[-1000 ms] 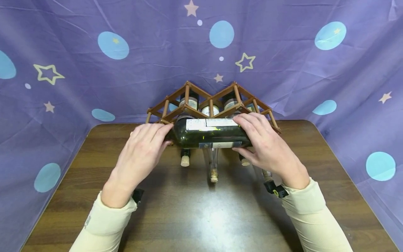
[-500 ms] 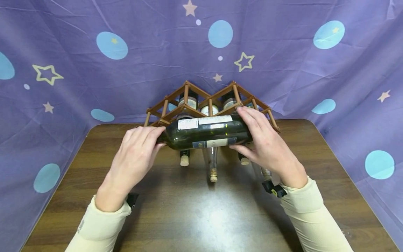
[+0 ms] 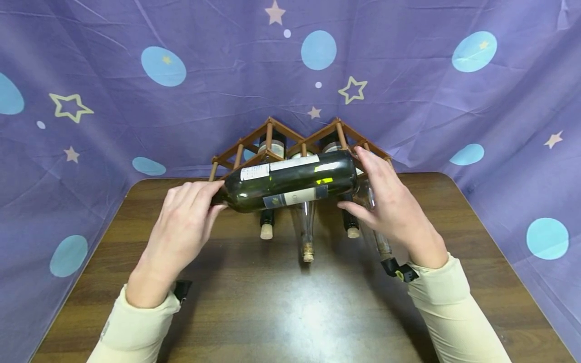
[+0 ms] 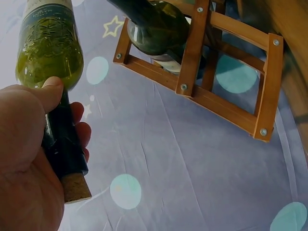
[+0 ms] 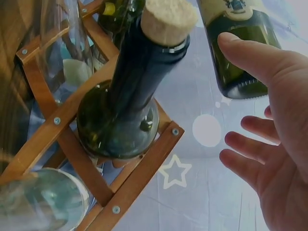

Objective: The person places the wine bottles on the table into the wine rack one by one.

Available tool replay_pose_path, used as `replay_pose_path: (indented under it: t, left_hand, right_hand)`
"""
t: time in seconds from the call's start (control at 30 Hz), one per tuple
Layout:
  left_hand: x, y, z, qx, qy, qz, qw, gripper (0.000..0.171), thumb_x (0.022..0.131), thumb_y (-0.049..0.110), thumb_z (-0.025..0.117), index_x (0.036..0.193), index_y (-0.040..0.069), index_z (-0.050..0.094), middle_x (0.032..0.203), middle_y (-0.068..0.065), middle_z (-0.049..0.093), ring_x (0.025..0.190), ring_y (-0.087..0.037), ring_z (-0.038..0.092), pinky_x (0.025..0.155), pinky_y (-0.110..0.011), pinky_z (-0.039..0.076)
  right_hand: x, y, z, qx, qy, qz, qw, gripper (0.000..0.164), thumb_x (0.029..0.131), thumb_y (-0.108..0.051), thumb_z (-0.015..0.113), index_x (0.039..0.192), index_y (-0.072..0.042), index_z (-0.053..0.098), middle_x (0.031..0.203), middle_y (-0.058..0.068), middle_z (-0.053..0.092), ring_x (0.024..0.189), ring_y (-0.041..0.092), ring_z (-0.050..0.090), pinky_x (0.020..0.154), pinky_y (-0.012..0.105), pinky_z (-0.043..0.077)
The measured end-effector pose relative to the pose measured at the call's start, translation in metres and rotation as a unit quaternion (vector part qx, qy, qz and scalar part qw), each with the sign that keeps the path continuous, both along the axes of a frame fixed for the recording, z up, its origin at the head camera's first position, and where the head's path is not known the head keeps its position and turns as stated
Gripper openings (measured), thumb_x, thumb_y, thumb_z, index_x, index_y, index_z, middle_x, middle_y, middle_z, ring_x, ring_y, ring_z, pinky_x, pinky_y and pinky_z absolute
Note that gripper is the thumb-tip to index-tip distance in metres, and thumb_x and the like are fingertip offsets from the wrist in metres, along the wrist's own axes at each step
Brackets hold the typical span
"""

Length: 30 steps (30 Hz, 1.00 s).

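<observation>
A dark green wine bottle [image 3: 290, 182] is held nearly level in front of the wooden wine rack [image 4: 192, 55], its neck to the left and its base slightly raised. My left hand [image 3: 183, 222] grips the neck; in the left wrist view, the thumb and fingers wrap it just above the cork [image 4: 76, 188]. At the base end, my right hand [image 3: 397, 212] has its fingers spread and loosely bent. The right wrist view has its thumb overlapping the bottle [image 5: 228, 72], while the other fingers stand apart from the glass; whether the thumb touches is unclear.
Several corked bottles lie in the rack with necks toward me, including a clear bottle [image 3: 307, 227] in the middle and a dark green bottle [image 5: 118, 125]. The rack stands at the back of the brown table [image 3: 254, 302], before a purple curtain [image 3: 218, 65].
The bottle has shifted left and its base end has risen, tilting it. My left hand has moved left with the neck. My right hand's fingers have loosened from around the base.
</observation>
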<state>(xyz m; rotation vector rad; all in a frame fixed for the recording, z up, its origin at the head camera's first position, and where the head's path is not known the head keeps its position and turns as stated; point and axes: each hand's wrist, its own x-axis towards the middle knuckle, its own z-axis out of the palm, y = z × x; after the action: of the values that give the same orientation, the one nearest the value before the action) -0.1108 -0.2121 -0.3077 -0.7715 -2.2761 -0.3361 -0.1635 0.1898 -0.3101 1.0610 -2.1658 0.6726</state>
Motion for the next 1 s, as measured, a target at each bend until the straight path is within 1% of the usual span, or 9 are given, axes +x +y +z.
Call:
replay_pose_path:
  t: [0.17,0.27,0.43,0.57,0.6,0.67,0.77,0.83,1.0]
  left_hand:
    - [0.003,-0.009,-0.001,0.005,-0.005,0.008,0.9999,0.045,0.113,0.031,0.050,0.134,-0.007,0.061,0.113,-0.022,0.068,0.101,-0.043,0.062,0.084,-0.057,0.046]
    - [0.004,-0.015,-0.002,0.004,-0.010,0.017,0.9998,0.044,0.112,0.031,0.051,0.134,-0.007,0.060,0.114,-0.023,0.067,0.099,-0.044,0.061,0.082,-0.057,0.046]
    - [0.008,-0.023,-0.005,0.018,-0.009,0.023,0.9995,0.038,0.104,0.020,0.063,0.132,-0.006,0.061,0.112,-0.021,0.068,0.096,-0.042,0.061,0.080,-0.058,0.045]
    - [0.011,-0.030,-0.007,0.032,-0.003,0.028,0.9991,0.039,0.097,0.012,0.071,0.131,-0.006,0.062,0.111,-0.021,0.068,0.094,-0.042,0.062,0.079,-0.059,0.044]
    - [0.013,-0.033,-0.007,0.033,-0.004,0.030,0.9990,0.039,0.098,0.013,0.070,0.131,-0.006,0.062,0.112,-0.021,0.068,0.095,-0.042,0.062,0.079,-0.059,0.044]
    - [0.014,-0.037,-0.008,0.035,-0.006,0.034,0.9988,0.038,0.105,0.022,0.065,0.130,-0.006,0.063,0.112,-0.021,0.068,0.095,-0.043,0.062,0.079,-0.059,0.043]
    - [0.017,-0.044,-0.010,0.036,-0.010,0.039,0.9985,0.050,0.113,0.039,0.049,0.130,-0.007,0.062,0.112,-0.022,0.068,0.096,-0.043,0.061,0.078,-0.058,0.042]
    - [0.018,-0.048,-0.010,0.037,-0.013,0.043,0.9983,0.059,0.114,0.046,0.040,0.129,-0.007,0.062,0.112,-0.022,0.067,0.095,-0.043,0.061,0.078,-0.058,0.041]
    - [0.023,-0.057,-0.012,0.038,-0.034,0.056,0.9972,0.064,0.114,0.049,0.038,0.129,-0.008,0.061,0.113,-0.024,0.067,0.098,-0.044,0.061,0.080,-0.058,0.041]
  right_hand:
    - [-0.003,0.008,-0.001,-0.012,-0.009,-0.032,0.999,0.096,0.084,-0.016,0.091,0.161,0.002,0.038,0.157,0.023,0.049,0.146,0.039,0.046,0.123,0.047,0.034]
    - [-0.006,0.013,-0.003,-0.024,-0.014,-0.049,0.998,0.085,0.088,-0.014,0.087,0.159,-0.001,0.044,0.155,0.021,0.052,0.144,0.039,0.047,0.122,0.048,0.036]
    - [-0.011,0.021,-0.008,-0.043,-0.018,-0.069,0.997,0.073,0.089,-0.010,0.084,0.154,-0.002,0.052,0.150,0.020,0.056,0.139,0.040,0.051,0.119,0.050,0.039]
    - [-0.016,0.027,-0.013,-0.048,-0.026,-0.087,0.995,0.068,0.090,-0.008,0.083,0.152,-0.001,0.054,0.147,0.021,0.058,0.137,0.042,0.052,0.117,0.051,0.041]
    - [-0.018,0.029,-0.015,-0.048,-0.030,-0.092,0.994,0.067,0.091,-0.007,0.083,0.151,-0.001,0.055,0.147,0.021,0.059,0.136,0.042,0.053,0.117,0.051,0.041]
    - [-0.020,0.032,-0.018,-0.041,-0.037,-0.103,0.993,0.065,0.092,-0.008,0.082,0.151,-0.001,0.055,0.146,0.021,0.059,0.137,0.042,0.052,0.117,0.051,0.040]
    - [-0.024,0.036,-0.022,-0.033,-0.057,-0.120,0.991,0.061,0.094,-0.009,0.081,0.149,-0.001,0.057,0.146,0.021,0.058,0.136,0.041,0.052,0.116,0.053,0.040]
    - [-0.026,0.039,-0.026,-0.028,-0.070,-0.132,0.988,0.057,0.096,-0.011,0.080,0.148,-0.001,0.058,0.146,0.020,0.058,0.136,0.041,0.052,0.115,0.054,0.041]
    - [-0.033,0.046,-0.033,-0.018,-0.091,-0.154,0.984,0.052,0.099,-0.011,0.077,0.147,-0.002,0.059,0.144,0.019,0.059,0.132,0.042,0.054,0.110,0.058,0.043]
